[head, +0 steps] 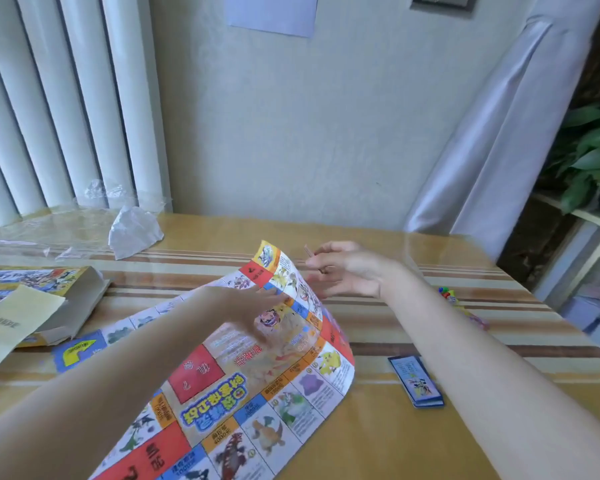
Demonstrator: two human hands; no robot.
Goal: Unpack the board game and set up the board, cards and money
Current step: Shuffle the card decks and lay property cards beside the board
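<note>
One paper game board (243, 372) lies on the surface (378, 438), its long axis running from the person's near left up and away toward the hands. Its far end curls up off the surface into an arch, with the printed side facing up and the lettering upside down to the person. The left hand (253, 303) rests flat and open on the raised part. The right hand (343, 268), just beyond the curled edge, has loosely spread fingers; whether it grips the paper I cannot tell. Below the right forearm lies one blue card deck (417, 381). Left of the left arm, one opened box (66, 296) lies on its side, with a pale sheet (11, 320) over its mouth.
</note>
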